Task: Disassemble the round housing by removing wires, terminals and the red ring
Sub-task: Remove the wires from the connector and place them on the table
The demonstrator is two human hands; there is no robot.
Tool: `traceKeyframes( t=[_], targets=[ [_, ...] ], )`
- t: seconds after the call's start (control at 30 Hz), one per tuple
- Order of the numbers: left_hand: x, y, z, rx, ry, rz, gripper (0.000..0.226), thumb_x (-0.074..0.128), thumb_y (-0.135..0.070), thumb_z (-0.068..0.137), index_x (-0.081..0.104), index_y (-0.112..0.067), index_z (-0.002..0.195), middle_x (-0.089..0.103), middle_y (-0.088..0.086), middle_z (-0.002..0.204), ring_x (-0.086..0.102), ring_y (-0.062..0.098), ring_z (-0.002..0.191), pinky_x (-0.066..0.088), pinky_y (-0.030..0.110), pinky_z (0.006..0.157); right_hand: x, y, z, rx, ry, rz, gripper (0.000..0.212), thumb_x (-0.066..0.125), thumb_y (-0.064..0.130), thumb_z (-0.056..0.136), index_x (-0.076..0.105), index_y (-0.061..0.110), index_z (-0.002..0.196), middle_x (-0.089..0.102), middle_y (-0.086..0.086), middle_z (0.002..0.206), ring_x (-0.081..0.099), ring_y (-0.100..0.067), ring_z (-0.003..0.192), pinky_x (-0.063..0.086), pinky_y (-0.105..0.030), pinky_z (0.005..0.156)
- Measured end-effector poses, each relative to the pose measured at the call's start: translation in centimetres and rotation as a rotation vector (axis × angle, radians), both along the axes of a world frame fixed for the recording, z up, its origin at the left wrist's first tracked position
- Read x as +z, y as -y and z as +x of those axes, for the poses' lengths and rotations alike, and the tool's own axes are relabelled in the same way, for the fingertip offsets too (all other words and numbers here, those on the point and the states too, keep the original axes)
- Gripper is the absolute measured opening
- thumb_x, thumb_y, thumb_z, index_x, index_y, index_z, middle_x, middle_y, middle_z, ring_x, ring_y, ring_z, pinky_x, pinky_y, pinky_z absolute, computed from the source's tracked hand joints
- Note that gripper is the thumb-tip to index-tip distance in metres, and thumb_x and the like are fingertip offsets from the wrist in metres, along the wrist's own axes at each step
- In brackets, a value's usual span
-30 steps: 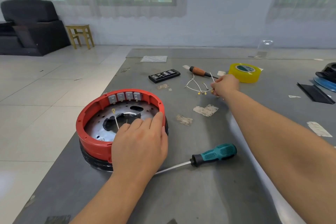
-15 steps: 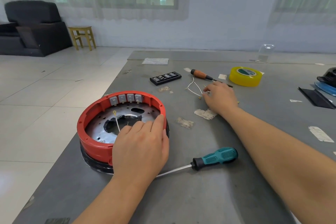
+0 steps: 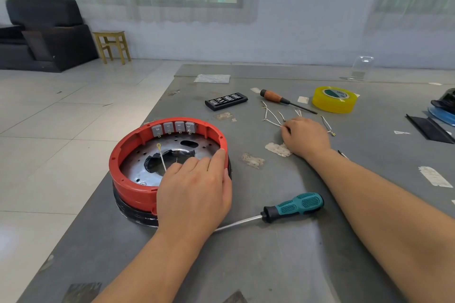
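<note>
The red ring (image 3: 128,155) looks like smooth plastic. The plate (image 3: 138,162) inside it is shiny metal. The table (image 3: 270,253) is dull and grey. The teal screwdriver (image 3: 293,206) has a bumpy grip, and the tape roll (image 3: 334,103) is glossy yellow.

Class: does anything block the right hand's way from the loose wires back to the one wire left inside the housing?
Only the left hand, draped over the red ring beside that wire.

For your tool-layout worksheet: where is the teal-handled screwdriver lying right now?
In the head view, the teal screwdriver lies flat on the grey table, right of the red ring, its shaft tip hidden under the left hand.
</note>
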State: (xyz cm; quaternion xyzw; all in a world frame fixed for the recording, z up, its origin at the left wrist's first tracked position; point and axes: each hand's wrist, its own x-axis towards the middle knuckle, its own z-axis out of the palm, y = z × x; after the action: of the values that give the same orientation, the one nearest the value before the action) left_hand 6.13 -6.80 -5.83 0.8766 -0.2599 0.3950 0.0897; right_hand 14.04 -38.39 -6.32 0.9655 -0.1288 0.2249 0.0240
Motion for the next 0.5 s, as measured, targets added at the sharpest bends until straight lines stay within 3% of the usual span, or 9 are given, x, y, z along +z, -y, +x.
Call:
traceKeyframes(
  t=[0.17, 0.33, 0.4, 0.5],
  targets=[
    [-0.2, 0.0, 0.0, 0.006, -0.005, -0.004, 0.035, 0.051, -0.029, 0.095, 0.073, -0.014, 0.118, 0.067, 0.002, 0.07, 0.061, 0.027, 0.067, 0.041, 0.039, 0.062, 0.1, 0.1, -0.3, 0.056, 0.003, 0.033, 0.031, 0.052, 0.032, 0.102, 0.071, 0.019, 0.122, 0.063, -0.003, 0.13, 0.061, -0.028, 0.112, 0.053, -0.04, 0.091],
    [-0.2, 0.1, 0.1, 0.004, -0.049, 0.001, 0.038, 0.049, -0.031, 0.095, 0.074, -0.016, 0.119, 0.069, 0.001, 0.073, 0.063, 0.026, 0.069, 0.041, 0.038, 0.062, 1.1, -1.1, -1.4, 0.126, -0.143, 0.107, 0.034, 0.058, 0.038, 0.098, 0.065, 0.028, 0.13, 0.051, 0.002, 0.142, 0.05, -0.022, 0.13, 0.044, -0.041, 0.109],
    [0.0, 0.0, 0.1, 0.003, -0.063, -0.005, 0.037, 0.049, -0.031, 0.096, 0.073, -0.017, 0.121, 0.071, 0.0, 0.079, 0.064, 0.026, 0.072, 0.042, 0.038, 0.063, 2.1, -2.5, -2.0, 0.18, -0.14, 0.305, 0.03, 0.062, 0.038, 0.096, 0.068, 0.029, 0.124, 0.056, 0.002, 0.136, 0.052, -0.019, 0.127, 0.044, -0.037, 0.106],
    [0.6, -0.1, -0.3, -0.02, -0.094, -0.038, 0.035, 0.052, -0.029, 0.096, 0.072, -0.019, 0.123, 0.073, -0.001, 0.096, 0.067, 0.026, 0.08, 0.046, 0.04, 0.066, 3.7, -5.4, -3.7, 0.254, -0.065, 0.625, 0.02, 0.066, 0.036, 0.094, 0.071, 0.032, 0.113, 0.069, 0.009, 0.111, 0.064, -0.004, 0.101, 0.047, -0.02, 0.081]
  ],
)
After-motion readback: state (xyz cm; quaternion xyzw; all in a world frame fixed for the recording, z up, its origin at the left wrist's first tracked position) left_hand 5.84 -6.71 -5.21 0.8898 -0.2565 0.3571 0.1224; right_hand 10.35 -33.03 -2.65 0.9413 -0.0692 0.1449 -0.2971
